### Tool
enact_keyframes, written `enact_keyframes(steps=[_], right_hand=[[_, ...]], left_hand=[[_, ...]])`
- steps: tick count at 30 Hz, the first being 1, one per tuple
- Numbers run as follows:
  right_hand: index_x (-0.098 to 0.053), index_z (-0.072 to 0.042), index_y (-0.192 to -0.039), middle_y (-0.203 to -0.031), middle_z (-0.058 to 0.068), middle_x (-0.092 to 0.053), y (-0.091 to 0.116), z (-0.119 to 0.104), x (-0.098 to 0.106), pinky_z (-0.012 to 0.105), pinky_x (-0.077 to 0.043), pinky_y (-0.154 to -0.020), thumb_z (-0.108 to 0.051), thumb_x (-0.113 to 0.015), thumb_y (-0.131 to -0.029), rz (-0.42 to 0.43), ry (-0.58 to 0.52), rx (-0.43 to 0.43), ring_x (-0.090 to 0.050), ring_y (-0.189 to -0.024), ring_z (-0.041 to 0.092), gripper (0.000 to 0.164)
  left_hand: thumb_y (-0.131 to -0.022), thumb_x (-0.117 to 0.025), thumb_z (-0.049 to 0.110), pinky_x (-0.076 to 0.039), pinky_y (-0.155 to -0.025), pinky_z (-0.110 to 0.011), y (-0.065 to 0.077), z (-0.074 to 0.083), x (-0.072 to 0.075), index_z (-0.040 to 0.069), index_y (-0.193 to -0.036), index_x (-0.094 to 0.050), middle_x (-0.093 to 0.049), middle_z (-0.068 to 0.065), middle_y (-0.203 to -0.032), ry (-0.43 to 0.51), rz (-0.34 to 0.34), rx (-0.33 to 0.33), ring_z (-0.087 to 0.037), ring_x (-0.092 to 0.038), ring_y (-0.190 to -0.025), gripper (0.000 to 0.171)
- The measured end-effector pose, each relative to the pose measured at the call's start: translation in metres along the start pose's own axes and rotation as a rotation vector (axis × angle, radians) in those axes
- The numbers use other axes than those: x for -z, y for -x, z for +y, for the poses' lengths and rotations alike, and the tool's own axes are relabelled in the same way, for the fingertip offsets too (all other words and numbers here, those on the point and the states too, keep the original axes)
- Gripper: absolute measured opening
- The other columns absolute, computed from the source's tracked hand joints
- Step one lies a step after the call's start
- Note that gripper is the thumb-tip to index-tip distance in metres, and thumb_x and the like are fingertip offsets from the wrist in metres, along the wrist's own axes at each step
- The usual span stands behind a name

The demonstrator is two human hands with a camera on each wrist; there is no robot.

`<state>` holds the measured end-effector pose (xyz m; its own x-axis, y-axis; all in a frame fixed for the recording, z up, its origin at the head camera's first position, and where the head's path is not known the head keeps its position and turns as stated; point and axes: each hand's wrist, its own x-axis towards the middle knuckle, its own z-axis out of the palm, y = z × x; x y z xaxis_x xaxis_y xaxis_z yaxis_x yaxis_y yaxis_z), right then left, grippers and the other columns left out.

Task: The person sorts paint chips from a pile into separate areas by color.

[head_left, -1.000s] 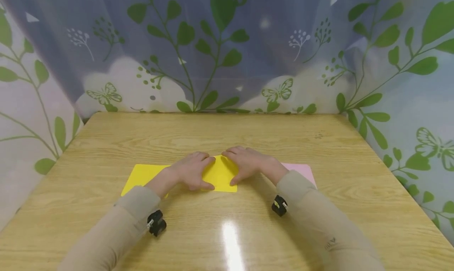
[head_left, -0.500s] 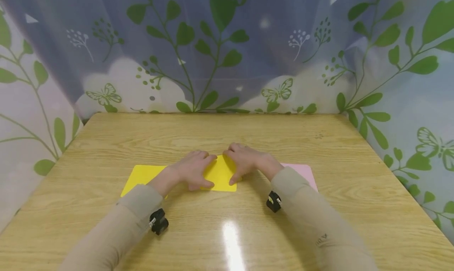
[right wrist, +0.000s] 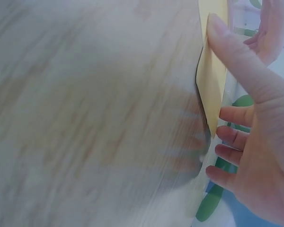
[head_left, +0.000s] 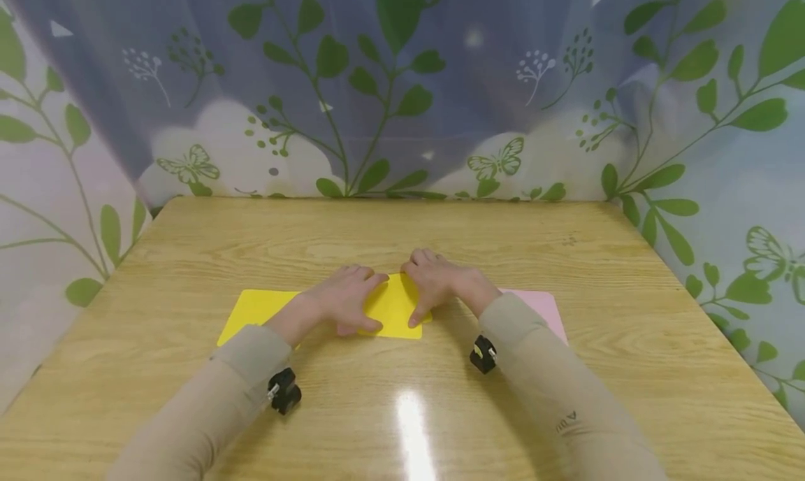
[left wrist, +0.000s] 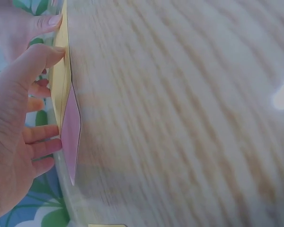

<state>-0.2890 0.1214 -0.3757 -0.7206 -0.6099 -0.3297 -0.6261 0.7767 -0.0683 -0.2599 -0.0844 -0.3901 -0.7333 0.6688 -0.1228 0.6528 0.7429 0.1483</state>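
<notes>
At the middle of the table, a yellow card [head_left: 393, 310] lies flat between my two hands. My left hand [head_left: 346, 299] spans its left side, thumb on the near part and fingers at the far edge. My right hand [head_left: 436, 285] lies over its right side in the same way. A pink card [left wrist: 71, 137] shows beneath the yellow one by the left fingers. Another yellow corner [head_left: 428, 318] sticks out by the right thumb. In both wrist views the fingers are fairly straight and touch the cards' edges. My palms hide part of the stack.
Farther left lies another yellow card [head_left: 254, 312], partly under my left forearm. A pink card [head_left: 541, 306] lies to the right, partly covered by my right sleeve. The wooden table [head_left: 402, 229] ends at a leaf-patterned curtain [head_left: 251, 145].
My right hand has shifted slightly left and away from me, and a yellow corner now shows by its thumb. Some pink has come into sight beside my left thumb.
</notes>
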Motion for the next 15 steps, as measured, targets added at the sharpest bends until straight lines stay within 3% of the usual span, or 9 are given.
enact_keyframes(steps=[15], right_hand=[[-0.026, -0.001, -0.142, -0.131, 0.015, -0.034, 0.0088, -0.0034, 0.0039, 0.040, -0.031, -0.102, -0.058, -0.077, -0.062, 0.001, -0.024, 0.049, -0.035, -0.119, 0.027, 0.111]], left_hand=[[-0.074, -0.062, 0.053, -0.030, -0.101, -0.045, -0.0003, -0.0004, -0.0005, 0.004, -0.139, -0.037, -0.048, -0.013, -0.127, -0.028, 0.015, -0.019, -0.029, -0.043, -0.117, 0.085]])
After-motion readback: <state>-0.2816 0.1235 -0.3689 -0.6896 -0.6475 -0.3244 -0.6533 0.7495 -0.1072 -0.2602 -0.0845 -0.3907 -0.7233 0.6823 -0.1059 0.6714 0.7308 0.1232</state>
